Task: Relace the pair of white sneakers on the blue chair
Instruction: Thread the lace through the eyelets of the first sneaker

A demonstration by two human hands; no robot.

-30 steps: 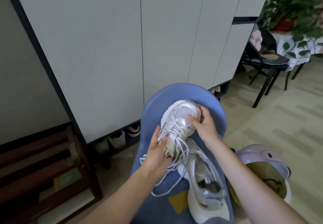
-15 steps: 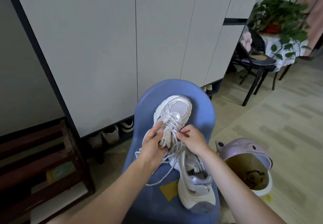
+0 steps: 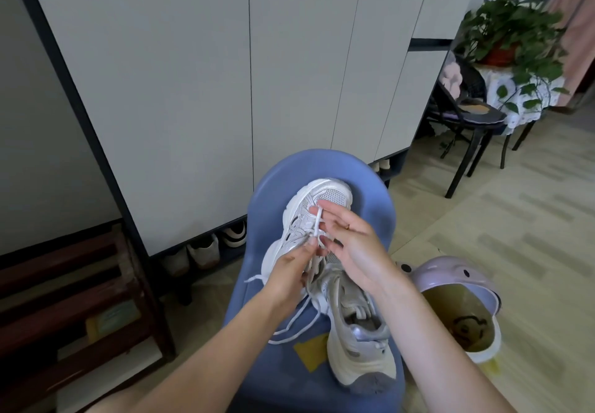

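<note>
Two white sneakers are seen on the seat of a blue chair (image 3: 370, 219). The far sneaker (image 3: 322, 196) is tilted up against the chair back, its toe pointing away; the near sneaker (image 3: 357, 341) lies just below both grips, its heel toward the camera and its opening upward.

A white lace (image 3: 318, 224) is pinched at its upper end by the right hand (image 3: 354, 248), between thumb and forefinger, while the remaining fingers of that grip are spread and nearly straight over the far sneaker's upper. A ring is visible on one of those fingers. The lace is drawn taut from that pinch down to the left hand (image 3: 289, 271), whose grip is pressed together on the lacing at the sneaker's throat, fingers curled round the strands. Whether the lace end is already threaded through an eyelet cannot be told.

Loose lengths of lace trail beneath the left grip across the seat, beside a yellow patch (image 3: 309, 353) on the chair.

To the right of the right grip, on the floor, a lavender bin (image 3: 457, 287) with a yellow inside is seen. Beyond both grips stands a pale cabinet (image 3: 193, 90), with shoes (image 3: 206, 250) tucked in the gap under it. Far right, a potted plant (image 3: 512, 29) sits above a dark chair (image 3: 473, 122).
</note>
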